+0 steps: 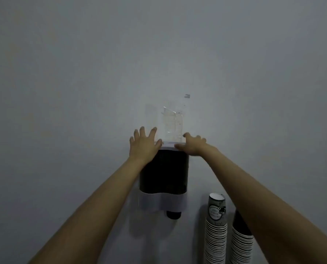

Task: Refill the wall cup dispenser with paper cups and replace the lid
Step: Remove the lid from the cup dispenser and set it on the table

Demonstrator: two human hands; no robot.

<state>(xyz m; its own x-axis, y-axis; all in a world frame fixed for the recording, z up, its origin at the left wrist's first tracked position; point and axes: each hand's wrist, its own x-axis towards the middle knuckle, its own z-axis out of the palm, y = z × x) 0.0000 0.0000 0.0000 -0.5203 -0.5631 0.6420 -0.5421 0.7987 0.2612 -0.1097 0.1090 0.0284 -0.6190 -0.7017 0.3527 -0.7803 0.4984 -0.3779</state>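
I flank lid (168, 143) | left hand (144, 143) 9 o'clock, right hand (192, 144) 3 o'clock | both released | dispenser (164, 172) axis vertical

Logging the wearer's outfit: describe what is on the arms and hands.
Both forearms are bare up to the frame edge, with no sleeves in view. The left hand and right hand wear no gloves. No rings, watch or bracelets are visible on fingers or wrists, though the picture is dim.

You've got a round printed label on the top paper cup (216, 209), but its lettering is too blurred to read.
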